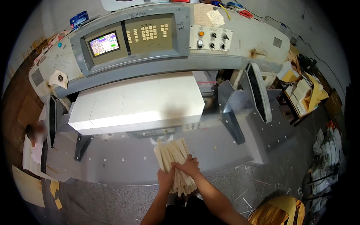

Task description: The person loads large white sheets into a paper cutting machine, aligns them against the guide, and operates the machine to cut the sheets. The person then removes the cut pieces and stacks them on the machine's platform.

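Both my hands grip a loose bundle of cream-coloured paper strips at the front edge of the machine's metal table. My left hand is closed around the bundle's left side. My right hand is closed over its right side, with its thumb across the top. The strips fan out unevenly at both ends. Beyond them, large white stacks of paper lie side by side under the front of a paper cutting machine. The undersides of the strips are hidden.
The metal table is dotted with small round holes. Upright guards and dark brackets stand at its sides. Paper scraps litter the floor at right, near a yellow sack. At far left is another person.
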A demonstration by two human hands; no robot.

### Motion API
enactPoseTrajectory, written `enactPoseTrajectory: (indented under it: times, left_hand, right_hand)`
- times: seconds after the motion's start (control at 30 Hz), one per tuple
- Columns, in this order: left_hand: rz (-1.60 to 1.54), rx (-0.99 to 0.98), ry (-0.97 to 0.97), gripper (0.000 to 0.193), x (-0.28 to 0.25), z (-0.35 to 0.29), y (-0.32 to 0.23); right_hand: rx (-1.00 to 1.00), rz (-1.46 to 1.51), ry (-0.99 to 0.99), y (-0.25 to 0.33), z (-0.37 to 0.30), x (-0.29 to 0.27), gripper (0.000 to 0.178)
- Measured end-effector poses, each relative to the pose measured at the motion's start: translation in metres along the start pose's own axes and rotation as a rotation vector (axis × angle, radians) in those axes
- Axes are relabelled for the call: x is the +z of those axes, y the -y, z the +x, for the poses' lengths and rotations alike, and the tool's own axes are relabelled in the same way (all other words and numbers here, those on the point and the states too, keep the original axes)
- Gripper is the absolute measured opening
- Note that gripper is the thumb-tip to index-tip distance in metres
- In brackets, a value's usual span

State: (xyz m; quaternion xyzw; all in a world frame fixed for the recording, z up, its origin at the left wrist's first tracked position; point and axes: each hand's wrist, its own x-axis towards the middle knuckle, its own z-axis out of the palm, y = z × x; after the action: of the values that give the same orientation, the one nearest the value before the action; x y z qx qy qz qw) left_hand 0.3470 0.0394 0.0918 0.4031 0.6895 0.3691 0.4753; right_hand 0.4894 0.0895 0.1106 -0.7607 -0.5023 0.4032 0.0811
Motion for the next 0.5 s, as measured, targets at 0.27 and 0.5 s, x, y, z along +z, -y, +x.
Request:
enactPoseTrajectory:
  times: [0.27, 0.5]
  left_hand:
    - [-0.930, -0.322, 0.252, 0.050, 0.013, -0.080, 0.070]
    - [-0.877, -0.441, 0.557, 0.062, 0.051, -0.090, 0.087]
  right_hand:
    - [-0.103, 0.212, -0.037, -0.082, -0.069, 0.016, 0.126]
    - [-0.296, 0.568, 0.055, -0.146, -0.081, -0.005, 0.117]
